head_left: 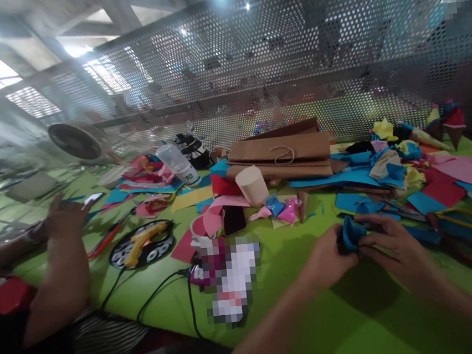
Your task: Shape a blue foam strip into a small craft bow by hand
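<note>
A small piece of folded blue paper (352,233), curled into a cup-like shape, is held between my two hands above the green table. My left hand (329,254) grips its left side, with a dark part showing next to the fingers. On the other side, the fingers and thumb of my right hand (388,246) pinch the edge of the paper. Scissors (436,219) with red and yellow handles lie just right of my right hand. Flat blue paper pieces (364,203) lie behind my hands.
A phone (235,283) lies left of my arms. Beyond it sit a yellow glue gun (148,244) on a black palette, a cream roll (252,186) and brown paper (279,150). At left, a co-worker's hand (66,215) is by another phone. Perforated metal (249,59) rises behind the table.
</note>
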The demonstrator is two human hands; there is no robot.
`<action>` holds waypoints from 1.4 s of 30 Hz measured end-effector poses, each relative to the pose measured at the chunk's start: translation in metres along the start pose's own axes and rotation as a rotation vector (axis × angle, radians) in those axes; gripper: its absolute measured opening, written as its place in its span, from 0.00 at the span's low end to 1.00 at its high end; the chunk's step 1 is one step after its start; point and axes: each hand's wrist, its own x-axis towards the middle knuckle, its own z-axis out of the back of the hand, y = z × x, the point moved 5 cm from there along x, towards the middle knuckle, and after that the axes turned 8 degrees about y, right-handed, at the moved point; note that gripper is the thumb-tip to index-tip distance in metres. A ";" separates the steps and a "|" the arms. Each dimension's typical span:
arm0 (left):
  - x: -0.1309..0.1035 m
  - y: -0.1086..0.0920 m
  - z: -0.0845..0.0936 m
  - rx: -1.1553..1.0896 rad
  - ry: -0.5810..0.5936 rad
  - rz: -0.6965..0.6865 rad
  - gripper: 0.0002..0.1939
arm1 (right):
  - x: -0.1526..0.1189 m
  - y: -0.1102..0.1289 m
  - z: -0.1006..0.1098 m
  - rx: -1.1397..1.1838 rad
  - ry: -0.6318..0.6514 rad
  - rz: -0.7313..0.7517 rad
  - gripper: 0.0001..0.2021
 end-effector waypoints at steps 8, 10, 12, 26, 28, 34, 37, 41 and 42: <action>0.001 0.004 -0.003 -0.175 0.045 -0.002 0.26 | -0.001 -0.001 0.003 0.023 -0.089 -0.038 0.06; 0.003 0.007 -0.003 -0.228 0.042 0.000 0.26 | -0.001 0.000 0.006 0.017 -0.108 -0.024 0.05; 0.004 0.009 -0.003 -0.252 0.032 0.003 0.27 | -0.001 0.003 0.008 0.009 -0.123 -0.014 0.04; 0.003 0.006 -0.002 -0.143 0.008 -0.017 0.26 | -0.001 0.006 0.003 -0.073 -0.066 0.028 0.06; 0.003 0.005 -0.002 -0.115 0.013 -0.008 0.26 | -0.001 0.004 0.001 -0.082 -0.048 0.037 0.06; 0.003 0.003 -0.004 -0.183 0.054 -0.015 0.27 | -0.002 0.001 -0.001 -0.071 -0.065 0.027 0.05; 0.004 0.008 -0.005 -0.262 0.066 -0.006 0.27 | -0.001 0.002 0.004 -0.040 -0.098 0.010 0.05; 0.004 0.009 -0.003 -0.434 0.064 0.000 0.30 | 0.000 0.003 0.020 0.023 -0.203 -0.027 0.10; 0.004 0.008 -0.003 -0.472 0.064 0.008 0.32 | 0.000 0.001 0.022 0.042 -0.209 -0.047 0.12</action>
